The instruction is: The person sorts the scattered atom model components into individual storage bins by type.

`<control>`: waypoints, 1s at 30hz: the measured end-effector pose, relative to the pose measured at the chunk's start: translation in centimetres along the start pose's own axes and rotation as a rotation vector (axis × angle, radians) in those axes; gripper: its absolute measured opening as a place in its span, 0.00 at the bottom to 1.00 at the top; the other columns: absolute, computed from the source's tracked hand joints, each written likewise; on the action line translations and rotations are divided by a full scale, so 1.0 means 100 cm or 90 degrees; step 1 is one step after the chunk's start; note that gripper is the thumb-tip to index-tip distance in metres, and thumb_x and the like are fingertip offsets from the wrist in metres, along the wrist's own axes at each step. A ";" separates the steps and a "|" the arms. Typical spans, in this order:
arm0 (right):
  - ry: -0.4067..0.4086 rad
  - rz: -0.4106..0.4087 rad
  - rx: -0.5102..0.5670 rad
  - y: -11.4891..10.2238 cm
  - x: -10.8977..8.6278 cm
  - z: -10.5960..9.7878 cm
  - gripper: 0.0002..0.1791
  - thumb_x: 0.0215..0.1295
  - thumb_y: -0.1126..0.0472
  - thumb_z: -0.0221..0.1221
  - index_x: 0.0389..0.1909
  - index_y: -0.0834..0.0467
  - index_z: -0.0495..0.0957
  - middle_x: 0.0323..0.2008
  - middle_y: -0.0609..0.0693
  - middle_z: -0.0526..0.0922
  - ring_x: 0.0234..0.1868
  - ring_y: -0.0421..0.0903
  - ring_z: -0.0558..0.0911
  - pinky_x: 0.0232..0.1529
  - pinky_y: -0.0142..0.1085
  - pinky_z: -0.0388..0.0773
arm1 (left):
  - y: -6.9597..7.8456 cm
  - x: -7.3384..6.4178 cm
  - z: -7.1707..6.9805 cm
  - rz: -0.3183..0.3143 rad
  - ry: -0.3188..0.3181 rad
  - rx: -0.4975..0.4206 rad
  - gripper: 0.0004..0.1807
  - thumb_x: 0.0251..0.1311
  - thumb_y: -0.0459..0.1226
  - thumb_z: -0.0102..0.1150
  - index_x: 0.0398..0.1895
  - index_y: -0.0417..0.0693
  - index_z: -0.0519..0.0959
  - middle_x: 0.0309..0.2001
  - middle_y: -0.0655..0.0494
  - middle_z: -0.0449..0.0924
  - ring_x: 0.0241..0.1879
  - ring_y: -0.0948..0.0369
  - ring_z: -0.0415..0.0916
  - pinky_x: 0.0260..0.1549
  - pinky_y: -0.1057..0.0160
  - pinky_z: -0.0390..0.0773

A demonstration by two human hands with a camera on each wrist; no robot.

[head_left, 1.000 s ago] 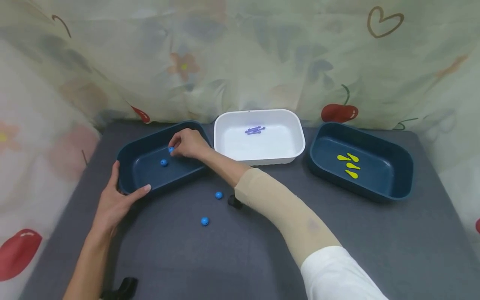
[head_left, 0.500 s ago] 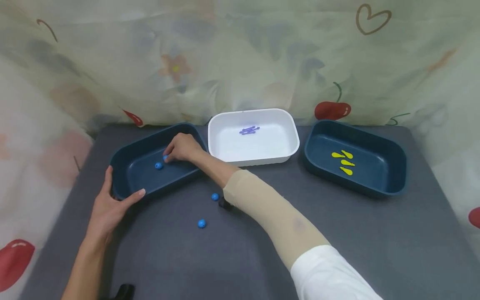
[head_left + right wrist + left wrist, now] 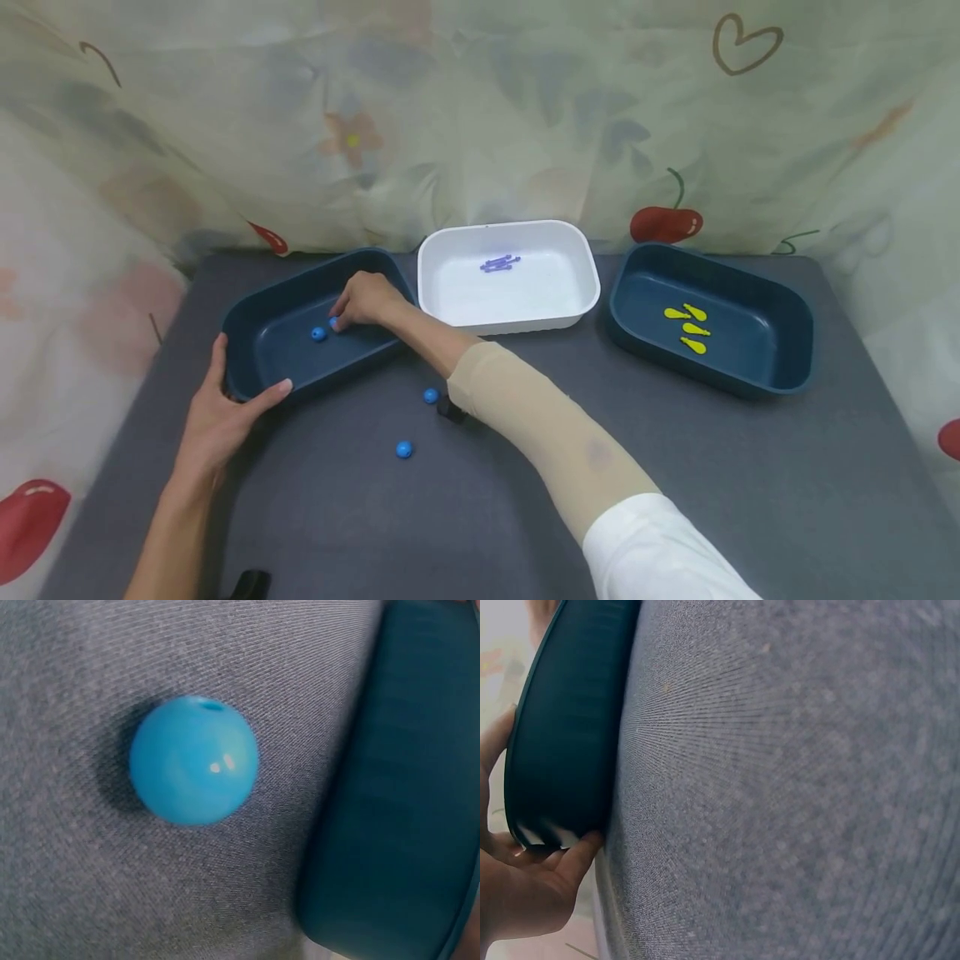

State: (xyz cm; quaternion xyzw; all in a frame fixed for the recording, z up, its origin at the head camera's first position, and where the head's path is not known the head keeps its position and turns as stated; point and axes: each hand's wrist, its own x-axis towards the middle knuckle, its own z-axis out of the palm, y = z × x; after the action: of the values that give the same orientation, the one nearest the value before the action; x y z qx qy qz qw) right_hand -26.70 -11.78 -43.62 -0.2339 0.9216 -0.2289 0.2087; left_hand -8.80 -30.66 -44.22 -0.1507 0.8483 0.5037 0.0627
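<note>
My right hand [image 3: 367,297] reaches into the left dark blue tray [image 3: 273,354], thumb and fingertips pinching a blue bead [image 3: 333,322] low over its floor. Just left of those fingertips lies another blue bead [image 3: 318,334]. At the tray's near left corner my left hand [image 3: 217,421] grips it, thumb along the front rim and fingers round the left end. The left wrist view shows those fingers [image 3: 577,859] against the tray's end wall. On the grey cloth in front sit two more blue beads, the farther one [image 3: 431,396] and the nearer one [image 3: 404,449].
A white tray [image 3: 517,308] with several small purple sticks [image 3: 500,264] stands in the middle, beside the left tray. To the right is a second dark blue tray [image 3: 750,367] holding several yellow drop-shaped pieces [image 3: 696,329]. A patterned curtain [image 3: 510,125] hangs behind the table.
My right hand has lowered the pinched bead into the left tray, closer to the bead lying there. My left hand keeps its place on the corner. The head view has shifted slightly.
</note>
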 end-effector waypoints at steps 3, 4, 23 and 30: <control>0.007 -0.010 0.001 0.002 -0.001 -0.002 0.14 0.59 0.48 0.70 0.47 0.41 0.88 0.51 0.37 0.85 0.58 0.38 0.77 0.55 0.26 0.70 | 0.000 0.000 0.000 0.001 -0.003 -0.001 0.62 0.59 0.54 0.67 0.76 0.74 0.23 0.79 0.48 0.28 0.76 0.44 0.35 0.69 0.38 0.48; 0.011 -0.010 0.006 0.003 -0.001 -0.002 0.15 0.59 0.47 0.70 0.47 0.41 0.88 0.50 0.37 0.85 0.57 0.38 0.78 0.54 0.26 0.70 | 0.000 0.000 0.001 0.002 -0.004 -0.001 0.62 0.59 0.54 0.67 0.76 0.73 0.24 0.78 0.48 0.27 0.76 0.44 0.35 0.69 0.38 0.47; 0.030 -0.064 0.318 0.013 -0.030 -0.036 0.17 0.64 0.54 0.67 0.53 0.51 0.85 0.36 0.41 0.88 0.39 0.39 0.86 0.39 0.26 0.77 | 0.000 0.001 0.004 0.000 -0.002 0.013 0.62 0.60 0.55 0.66 0.76 0.70 0.23 0.78 0.47 0.27 0.76 0.40 0.36 0.67 0.34 0.49; 0.026 -0.128 0.437 0.016 -0.051 -0.042 0.18 0.66 0.55 0.65 0.54 0.57 0.83 0.40 0.43 0.87 0.42 0.38 0.85 0.43 0.27 0.79 | -0.001 0.002 0.003 -0.017 -0.002 0.025 0.62 0.60 0.56 0.65 0.75 0.72 0.22 0.78 0.47 0.27 0.75 0.37 0.38 0.65 0.32 0.52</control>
State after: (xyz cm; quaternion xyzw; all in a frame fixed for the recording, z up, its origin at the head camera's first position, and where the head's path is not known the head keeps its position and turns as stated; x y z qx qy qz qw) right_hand -25.23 -6.43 -39.64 -0.2350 0.7673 -0.5493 0.2329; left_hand -8.94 -30.45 -44.53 -0.1597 0.8558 0.4866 0.0734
